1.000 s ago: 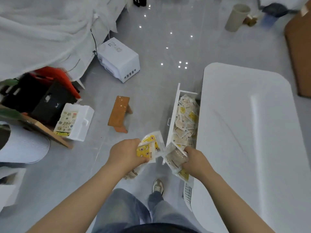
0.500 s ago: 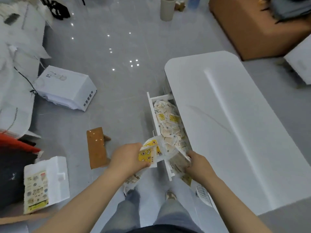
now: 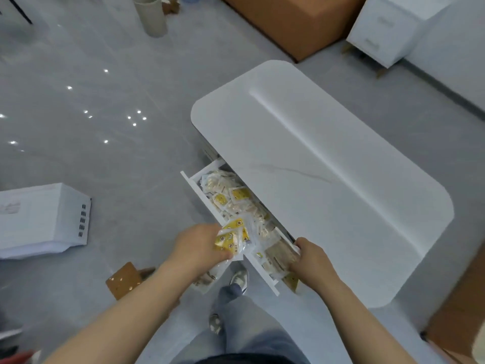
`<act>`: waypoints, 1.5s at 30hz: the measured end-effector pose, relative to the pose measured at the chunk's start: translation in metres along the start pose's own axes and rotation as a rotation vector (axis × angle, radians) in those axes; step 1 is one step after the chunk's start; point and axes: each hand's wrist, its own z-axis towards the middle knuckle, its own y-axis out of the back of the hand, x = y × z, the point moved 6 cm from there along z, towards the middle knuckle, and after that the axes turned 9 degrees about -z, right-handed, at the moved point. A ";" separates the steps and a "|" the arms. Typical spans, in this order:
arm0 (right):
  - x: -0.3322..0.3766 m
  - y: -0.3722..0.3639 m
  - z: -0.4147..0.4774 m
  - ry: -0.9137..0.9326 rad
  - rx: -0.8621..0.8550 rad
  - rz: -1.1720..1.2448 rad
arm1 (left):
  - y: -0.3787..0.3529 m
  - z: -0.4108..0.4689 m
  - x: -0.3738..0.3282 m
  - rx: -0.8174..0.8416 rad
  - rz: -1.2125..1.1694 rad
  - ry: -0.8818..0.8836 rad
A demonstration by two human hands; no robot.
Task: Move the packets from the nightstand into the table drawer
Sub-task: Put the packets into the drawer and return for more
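left hand (image 3: 198, 245), fingers curled, clutches yellow packets (image 3: 232, 239) over the open table drawer (image 3: 202, 198), likely to drop them in; right hand (image 3: 312, 261) grips beige packets (image 3: 279, 256) inside with curled fingers.

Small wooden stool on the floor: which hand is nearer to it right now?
Left. The left hand, gripping packets, is just right of the stool; the right hand is farther right, past the drawer front, gripping packets inside the drawer.
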 end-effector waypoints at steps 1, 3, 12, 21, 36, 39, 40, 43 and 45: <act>0.001 0.002 0.006 -0.018 0.000 0.019 | 0.004 0.010 -0.003 0.002 0.021 -0.019; 0.000 0.007 0.017 -0.063 0.008 0.058 | 0.012 0.030 -0.010 0.023 0.071 -0.058; -0.013 0.016 0.036 -0.214 -0.008 0.207 | 0.027 0.091 -0.042 0.088 0.203 -0.221; 0.002 -0.010 0.032 -0.421 -0.106 0.373 | 0.025 0.149 -0.044 0.224 0.312 -0.452; 0.014 -0.129 0.141 -0.629 -0.238 0.578 | -0.075 0.279 0.022 0.241 0.280 -0.593; -0.001 -0.157 0.168 -0.656 -0.269 0.605 | -0.111 0.304 0.032 0.235 0.246 -0.588; -0.007 -0.171 0.180 -0.655 -0.272 0.594 | -0.127 0.314 0.037 0.226 0.233 -0.588; -0.026 -0.208 0.221 -0.655 -0.293 0.593 | -0.168 0.351 0.049 0.178 0.220 -0.650; -0.036 -0.230 0.243 -0.657 -0.315 0.571 | -0.194 0.370 0.055 0.154 0.249 -0.715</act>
